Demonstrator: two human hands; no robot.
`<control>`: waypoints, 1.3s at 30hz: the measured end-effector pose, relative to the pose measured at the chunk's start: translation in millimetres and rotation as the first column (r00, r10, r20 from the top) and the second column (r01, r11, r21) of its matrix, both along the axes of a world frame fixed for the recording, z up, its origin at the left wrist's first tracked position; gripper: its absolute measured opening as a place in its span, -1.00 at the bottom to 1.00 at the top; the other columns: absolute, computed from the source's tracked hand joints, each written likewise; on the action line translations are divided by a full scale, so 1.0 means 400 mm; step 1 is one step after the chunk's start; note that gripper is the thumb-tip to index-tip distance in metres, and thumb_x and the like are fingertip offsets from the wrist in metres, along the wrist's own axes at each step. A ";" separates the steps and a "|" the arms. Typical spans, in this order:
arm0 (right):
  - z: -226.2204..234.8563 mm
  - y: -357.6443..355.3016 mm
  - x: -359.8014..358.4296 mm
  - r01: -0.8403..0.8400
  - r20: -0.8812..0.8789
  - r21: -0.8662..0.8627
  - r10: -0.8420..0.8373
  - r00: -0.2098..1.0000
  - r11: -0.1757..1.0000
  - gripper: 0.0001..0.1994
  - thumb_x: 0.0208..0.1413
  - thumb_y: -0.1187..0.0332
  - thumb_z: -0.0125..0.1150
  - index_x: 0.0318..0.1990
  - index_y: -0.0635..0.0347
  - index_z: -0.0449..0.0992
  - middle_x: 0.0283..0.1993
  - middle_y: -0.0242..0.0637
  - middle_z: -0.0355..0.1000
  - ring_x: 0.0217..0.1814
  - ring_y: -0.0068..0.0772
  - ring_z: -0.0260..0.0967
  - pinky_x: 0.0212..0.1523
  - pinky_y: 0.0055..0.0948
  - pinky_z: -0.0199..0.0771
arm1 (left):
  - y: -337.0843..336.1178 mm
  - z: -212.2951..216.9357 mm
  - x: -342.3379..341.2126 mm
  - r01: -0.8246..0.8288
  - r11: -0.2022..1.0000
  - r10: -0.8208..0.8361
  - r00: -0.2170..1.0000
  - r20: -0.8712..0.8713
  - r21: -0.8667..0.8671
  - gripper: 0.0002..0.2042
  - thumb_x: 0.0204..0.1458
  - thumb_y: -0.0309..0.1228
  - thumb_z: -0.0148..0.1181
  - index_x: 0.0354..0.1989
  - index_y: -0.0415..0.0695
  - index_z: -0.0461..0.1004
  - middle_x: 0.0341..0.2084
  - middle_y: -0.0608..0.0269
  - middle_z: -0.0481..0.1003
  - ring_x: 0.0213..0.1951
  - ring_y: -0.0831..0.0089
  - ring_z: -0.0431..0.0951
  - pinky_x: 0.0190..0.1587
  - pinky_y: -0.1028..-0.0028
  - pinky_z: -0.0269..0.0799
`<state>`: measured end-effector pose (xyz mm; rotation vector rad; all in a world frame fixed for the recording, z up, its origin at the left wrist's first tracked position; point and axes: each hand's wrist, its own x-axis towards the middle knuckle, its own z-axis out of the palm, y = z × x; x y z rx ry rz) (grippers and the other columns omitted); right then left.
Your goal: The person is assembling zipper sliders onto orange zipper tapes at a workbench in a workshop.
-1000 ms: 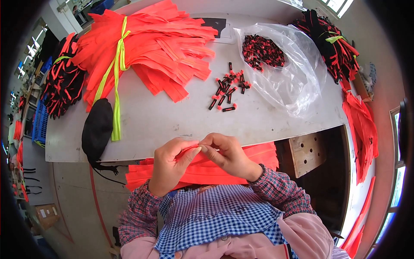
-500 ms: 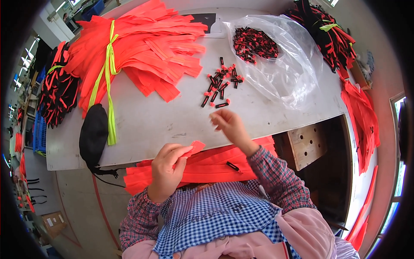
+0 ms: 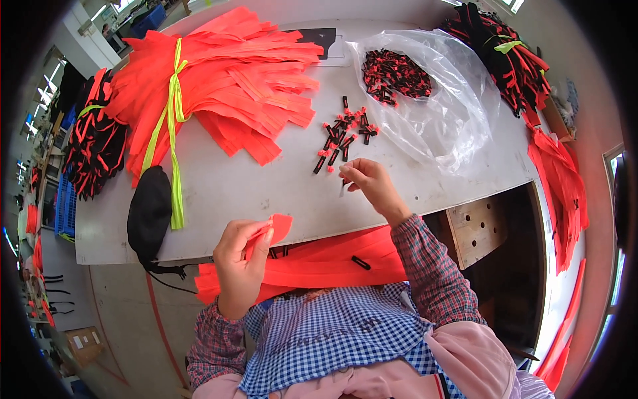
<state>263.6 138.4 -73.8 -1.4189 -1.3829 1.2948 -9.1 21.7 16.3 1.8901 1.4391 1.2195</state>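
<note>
While both hands work at the table's near edge:
Table (image 3: 266, 179): bare middle, strips (image 3: 219, 86) far left, bag (image 3: 432, 100) far right.
Left hand (image 3: 242, 256): pinching strip end (image 3: 279, 226) at edge.
Right hand (image 3: 365, 179): fingertips closed on small clip (image 3: 343, 186), beside loose clips (image 3: 342, 136).

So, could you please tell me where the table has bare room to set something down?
The widest bare patch of the table lies between the orange strip bundle, the black pouch and the loose clips. A small patch lies right of the right hand, below the plastic bag. The far edge is crowded.
</note>
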 end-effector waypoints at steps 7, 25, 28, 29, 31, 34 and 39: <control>0.159 -0.202 -0.124 -0.269 -0.638 0.053 0.240 0.732 0.962 -0.86 0.32 0.41 0.13 -0.06 0.23 0.51 -0.17 -0.34 0.51 -0.18 -0.61 0.44 -0.11 -0.54 0.50 | -0.005 0.036 0.032 0.066 0.980 -0.025 0.976 0.215 -0.186 -0.85 0.12 -0.63 0.23 -0.13 -0.33 0.55 -0.24 0.21 0.53 -0.18 0.49 0.54 -0.12 0.53 0.47; 0.183 -0.236 -0.199 -0.187 -0.162 0.501 0.303 0.939 0.845 -0.83 0.15 0.47 0.33 -0.12 0.24 0.57 -0.12 -0.26 0.51 -0.27 -0.51 0.49 -0.31 -0.57 0.53 | -0.027 0.006 0.032 0.080 0.996 -0.077 0.992 0.098 -0.027 -0.84 0.08 -0.59 0.29 -0.16 -0.28 0.57 -0.26 0.13 0.57 -0.24 0.37 0.61 -0.20 0.48 0.54; 0.167 -0.227 -0.204 -0.153 -0.317 0.417 0.301 0.899 0.896 -0.81 0.20 0.43 0.29 -0.07 0.26 0.54 -0.09 -0.30 0.49 -0.20 -0.53 0.48 -0.19 -0.51 0.57 | -0.027 0.006 0.031 0.112 0.986 -0.077 0.963 0.258 -0.123 -0.85 0.10 -0.60 0.27 -0.15 -0.29 0.57 -0.26 0.17 0.58 -0.23 0.46 0.60 -0.19 0.52 0.52; 0.169 -0.227 -0.203 -0.157 -0.317 0.418 0.306 0.898 0.895 -0.81 0.20 0.43 0.29 -0.07 0.26 0.54 -0.09 -0.30 0.49 -0.20 -0.53 0.48 -0.19 -0.51 0.57 | -0.027 0.004 0.026 0.137 0.975 -0.070 0.938 0.340 -0.175 -0.85 0.11 -0.60 0.26 -0.14 -0.30 0.56 -0.25 0.21 0.58 -0.21 0.50 0.59 -0.18 0.54 0.51; 0.173 -0.225 -0.197 -0.277 -0.571 0.034 0.246 0.783 0.960 -0.79 0.24 0.38 0.26 -0.04 0.26 0.52 -0.10 -0.37 0.51 -0.19 -0.57 0.46 -0.15 -0.53 0.54 | -0.026 0.000 0.016 0.161 0.961 -0.054 0.906 0.419 -0.224 -0.85 0.13 -0.59 0.25 -0.13 -0.30 0.56 -0.24 0.24 0.59 -0.20 0.55 0.57 -0.17 0.55 0.51; 0.179 -0.218 -0.188 -0.344 -0.685 -0.162 0.145 0.714 0.925 -0.80 0.24 0.35 0.27 -0.07 0.25 0.55 -0.19 -0.47 0.50 -0.24 -0.68 0.43 -0.29 -0.62 0.53 | -0.019 -0.011 0.012 0.247 0.927 -0.045 0.818 0.573 -0.281 -0.84 0.14 -0.60 0.25 -0.12 -0.31 0.55 -0.21 0.25 0.59 -0.18 0.59 0.56 -0.13 0.57 0.51; 0.166 -0.221 -0.187 -0.404 -0.738 -0.114 0.195 0.647 0.907 -0.83 0.26 0.37 0.25 -0.07 0.23 0.55 -0.19 -0.47 0.51 -0.21 -0.70 0.42 -0.26 -0.62 0.54 | -0.015 -0.021 0.014 0.322 0.912 -0.033 0.675 0.737 -0.254 -0.79 0.17 -0.59 0.20 -0.02 -0.30 0.51 -0.18 0.24 0.57 -0.12 0.58 0.56 -0.02 0.56 0.48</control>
